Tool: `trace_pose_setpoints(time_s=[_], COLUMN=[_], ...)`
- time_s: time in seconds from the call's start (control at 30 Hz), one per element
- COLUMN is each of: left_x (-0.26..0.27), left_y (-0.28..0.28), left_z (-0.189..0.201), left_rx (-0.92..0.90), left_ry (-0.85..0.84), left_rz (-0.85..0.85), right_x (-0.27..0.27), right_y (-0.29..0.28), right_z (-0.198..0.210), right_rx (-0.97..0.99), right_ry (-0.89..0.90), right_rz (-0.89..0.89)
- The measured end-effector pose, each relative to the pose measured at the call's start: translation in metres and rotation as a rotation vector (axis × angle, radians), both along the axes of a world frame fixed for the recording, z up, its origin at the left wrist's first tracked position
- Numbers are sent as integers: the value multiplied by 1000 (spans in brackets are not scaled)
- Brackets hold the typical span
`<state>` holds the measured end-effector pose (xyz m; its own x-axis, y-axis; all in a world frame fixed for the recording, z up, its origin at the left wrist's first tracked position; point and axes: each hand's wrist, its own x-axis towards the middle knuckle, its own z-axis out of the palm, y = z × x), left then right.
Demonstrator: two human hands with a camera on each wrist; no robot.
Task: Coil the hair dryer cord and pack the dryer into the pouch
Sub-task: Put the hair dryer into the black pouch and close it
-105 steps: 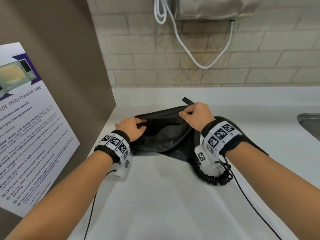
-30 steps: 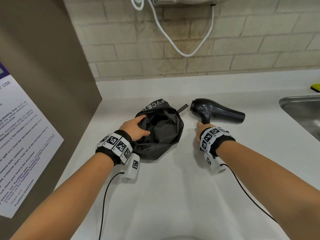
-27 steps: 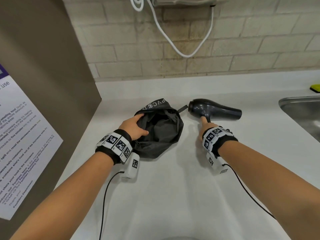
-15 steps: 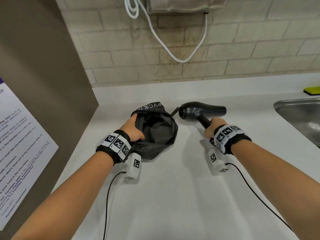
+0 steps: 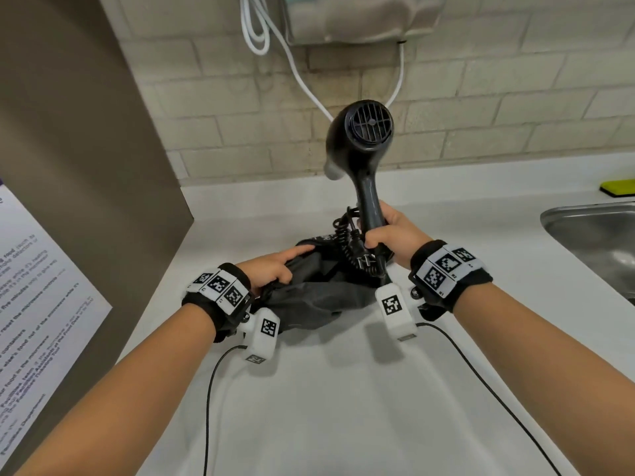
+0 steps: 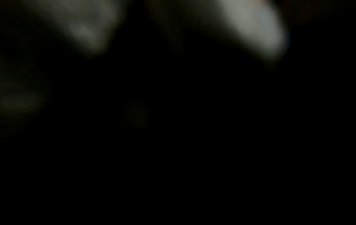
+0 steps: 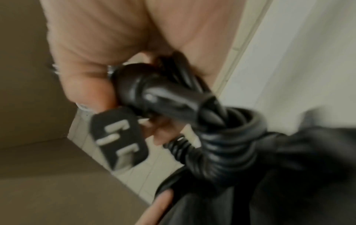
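Right hand wrapped tight around the hair dryer handle, dryer held upright above the pouch, grille end toward the camera. Coiled cord bunched against the handle base under that hand; plug sticks out just below the fingers, prongs visible in the right wrist view. Cord coils hang over the pouch mouth, touching or just above the fabric; cannot tell which.

Left hand grips the left edge of the pouch: thumb and curled fingers pinch the fabric, index finger stretched along the rim toward the cord. Pouch is dark, slumped, lying on the desk near the back-left corner, close to the brown side panel. Pouch mouth faces up and toward the dryer. Dryer body is fully outside the pouch.

Left wrist view is almost all black, nothing usable.

Other stuff: steel sink at the right edge of the desk, yellow-green sponge behind it by the back edge, white cable looping down the brick wall, printed notice on the left panel.
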<state>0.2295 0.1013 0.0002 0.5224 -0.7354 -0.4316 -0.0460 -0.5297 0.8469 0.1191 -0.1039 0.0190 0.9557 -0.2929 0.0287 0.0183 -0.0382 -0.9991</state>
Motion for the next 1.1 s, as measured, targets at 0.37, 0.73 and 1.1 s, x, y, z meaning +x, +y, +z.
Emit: trace_pose_setpoints(time_s=[0.37,0.73,1.1], left_x=[15,19,37], left_y=[5,17,49], left_z=[-9,-20,-1], left_rx=[-14,18,474], left_ry=[-7,190,-176], left_rz=[126,14,36], right_x=[6,23,38], right_y=[13,25,23], right_z=[-27,-38,-33], right_rx=[-297,-273,-350], right_ry=[328,439,487], right_rz=[390,408,349])
